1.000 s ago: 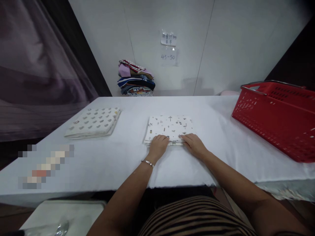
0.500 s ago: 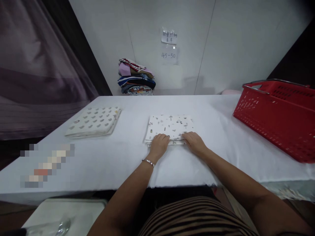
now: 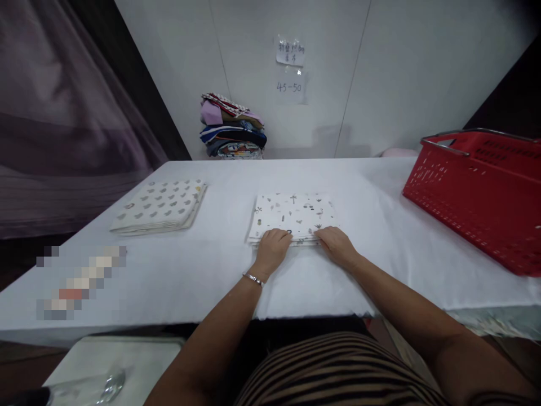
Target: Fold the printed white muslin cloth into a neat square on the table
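Observation:
A folded white cloth [image 3: 287,215] printed with small grey and coloured figures lies flat in the middle of the table, its layers showing along the near edge. My left hand [image 3: 273,251] grips the left part of that near edge, fingers on top and bracelet at the wrist. Toward the near right corner, my right hand [image 3: 336,246] holds the same edge with its fingers bent over it. Both thumbs are mostly hidden. Off to the left lies another folded cloth [image 3: 163,203], white with grey leaf-like prints, touched by neither hand.
A red plastic basket [image 3: 477,208] with metal handles stands on the right of the white-covered table [image 3: 220,282]. Stacked fabrics [image 3: 232,127] sit behind the far edge by the wall. A blurred-out item [image 3: 82,282] lies front left. Below is a pale stool [image 3: 139,361] bearing a clear bottle-like object [image 3: 84,389].
The view has shifted slightly. Both hands stay at the near edge of the cloth, which lies much as before.

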Available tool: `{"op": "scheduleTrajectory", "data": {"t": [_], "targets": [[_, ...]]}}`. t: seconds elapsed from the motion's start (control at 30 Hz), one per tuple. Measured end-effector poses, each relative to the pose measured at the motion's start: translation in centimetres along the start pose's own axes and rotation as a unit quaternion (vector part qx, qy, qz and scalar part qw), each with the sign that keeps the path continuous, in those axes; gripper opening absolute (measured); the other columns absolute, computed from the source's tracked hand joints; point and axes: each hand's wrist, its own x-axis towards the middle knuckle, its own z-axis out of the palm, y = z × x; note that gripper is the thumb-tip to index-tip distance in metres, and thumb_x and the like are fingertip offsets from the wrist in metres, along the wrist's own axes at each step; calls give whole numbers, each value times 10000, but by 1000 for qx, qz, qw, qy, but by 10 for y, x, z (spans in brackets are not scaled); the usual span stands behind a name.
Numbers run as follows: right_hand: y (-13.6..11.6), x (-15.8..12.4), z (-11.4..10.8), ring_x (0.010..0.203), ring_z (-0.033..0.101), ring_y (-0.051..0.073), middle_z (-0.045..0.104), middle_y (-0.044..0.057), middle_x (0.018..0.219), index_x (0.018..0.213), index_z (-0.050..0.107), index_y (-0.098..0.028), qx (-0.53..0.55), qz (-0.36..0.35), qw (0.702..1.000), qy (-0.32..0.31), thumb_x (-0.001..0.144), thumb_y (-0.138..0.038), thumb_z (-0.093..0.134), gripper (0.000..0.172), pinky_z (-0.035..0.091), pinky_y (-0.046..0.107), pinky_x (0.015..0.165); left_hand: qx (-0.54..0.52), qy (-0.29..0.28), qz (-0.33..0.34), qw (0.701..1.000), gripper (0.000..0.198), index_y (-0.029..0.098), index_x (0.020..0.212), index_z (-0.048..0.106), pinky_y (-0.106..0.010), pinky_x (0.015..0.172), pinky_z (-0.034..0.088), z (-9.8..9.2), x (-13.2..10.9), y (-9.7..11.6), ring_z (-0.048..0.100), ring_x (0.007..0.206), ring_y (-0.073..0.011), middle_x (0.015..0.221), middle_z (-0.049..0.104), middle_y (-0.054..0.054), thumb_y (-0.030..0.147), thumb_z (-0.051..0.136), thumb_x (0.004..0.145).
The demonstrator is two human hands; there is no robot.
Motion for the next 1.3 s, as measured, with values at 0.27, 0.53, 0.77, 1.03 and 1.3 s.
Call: {"op": "scheduleTrajectory", "data": {"t": [0.27,0.53,0.77,1.03,1.3], "targets": [[2,-4,-3,927,553,225,645,104,1019,1199,520,-176,35,-1,998,-46,917,-191,422,299,441,377,788,-38,-55,-14,998,313,212,1125,561,-361,844,410,-3,-5,1,517,1004,-204,1083,614,-57,323,604,835],[-2,-4,-5,970,536,240,626,118,1091,1276,463,-176,29,4,998,-57,937,-257,416,352,429,398,812,-25,-19,-24,999,164,206,1014,608,-331,778,422,0,-1,0,549,937,-182,978,644,-53,256,502,899],[-1,-2,-5,960,535,238,640,103,1072,1206,524,-187,-12,23,998,-54,932,-252,424,299,413,384,795,-31,-16,-27,999,182,205,1034,601,-345,813,438,0,1,0,555,969,-188,1027,647,-56,271,502,896],[-1,2,-5,933,539,220,658,95,1010,1066,602,-172,-45,28,996,-65,931,-219,437,219,377,347,786,-24,-22,-22,999,324,190,1191,541,-393,997,395,8,0,-6,488,1199,-217,1262,579,-78,328,488,902],[16,23,-4,880,528,215,663,94,960,1005,631,-176,-110,23,993,-33,914,-170,442,210,340,340,762,16,15,13,1000,212,204,1047,608,-383,947,434,6,24,-16,541,1141,-209,1107,664,-47,217,439,920]]}}
